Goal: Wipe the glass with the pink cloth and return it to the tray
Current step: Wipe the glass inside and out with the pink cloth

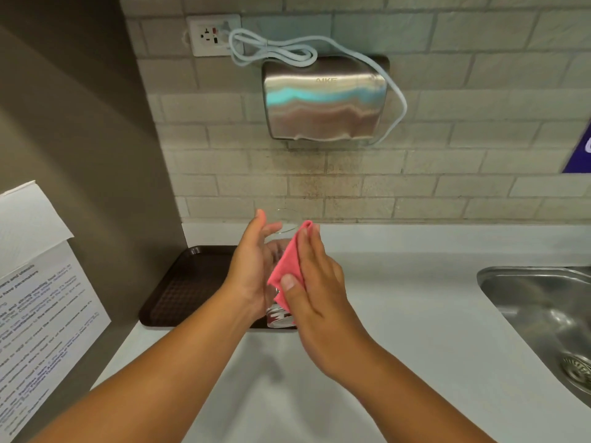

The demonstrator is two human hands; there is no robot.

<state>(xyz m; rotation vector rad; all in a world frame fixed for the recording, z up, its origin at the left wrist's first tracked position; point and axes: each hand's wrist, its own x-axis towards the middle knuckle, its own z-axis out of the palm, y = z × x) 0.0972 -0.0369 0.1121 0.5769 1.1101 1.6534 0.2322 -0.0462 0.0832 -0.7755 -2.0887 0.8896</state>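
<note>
- Two bare forearms reach in from the bottom edge, nearest the camera, over a pale grey counter [415,314].
- The left hand [252,266] cups a clear glass [281,318] from the left side, palm against it and fingers stretched up and loosely spread rather than curled tight.
- The glass is held up off the counter, tilted, with its thick base toward the camera and its rim pointing away toward the wall.
- The right hand [316,282] presses a folded pink cloth [289,266] flat against the right side of the glass; the thumb pins the cloth's lower edge and the fingers lie straight along it.
- A dark brown tray [182,282] sits on the counter just behind and to the left of the hands; the glass is held in front of its right end.
- A steel sink [537,302] is set into the counter at the right.
- On the tiled wall above hangs a steel hand dryer [323,100], its white cable [275,52] looped to a wall socket [212,35].
- A printed paper notice [41,298] is fixed to the brown panel at the left.
</note>
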